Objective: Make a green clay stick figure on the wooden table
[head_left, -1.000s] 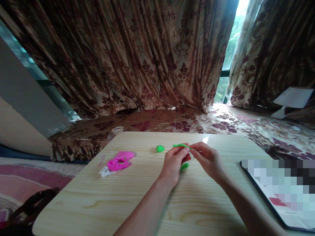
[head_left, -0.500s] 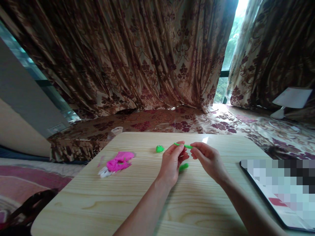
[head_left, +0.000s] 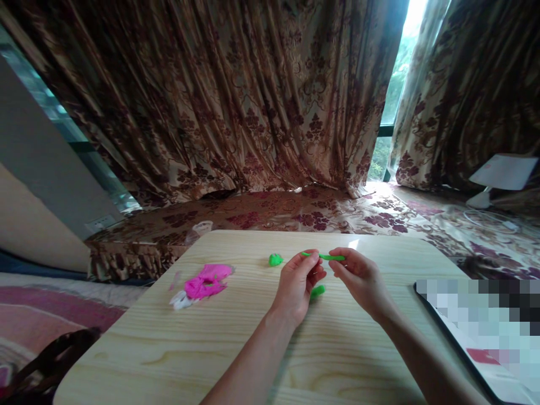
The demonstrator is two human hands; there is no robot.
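Note:
Above the far half of the table, a thin strip of bright green modelling clay (head_left: 333,257) stretches between my two hands. My left hand (head_left: 298,281) pinches its left part between thumb and forefinger, and a short tip pokes out past the thumb. The right end lies at the fingertips of my right hand (head_left: 358,275), against the forefinger with the thumb just below. Beneath the hands, a thicker green clay piece (head_left: 318,292) rests on the table, partly hidden by my left hand. Left of that hand sits a small green clay lump (head_left: 275,259).
A crumpled bright pink piece (head_left: 206,281) with a white part (head_left: 181,300) lies on the left of the wooden table (head_left: 169,354). A dark-edged flat object (head_left: 447,332), its surface blurred out, is at the right. Beyond stands a white lamp (head_left: 502,171) before patterned curtains.
My right hand's fingers have shifted along the strip, so more of its right part shows now. The left hand keeps its pinch. The whole view has tilted slightly.

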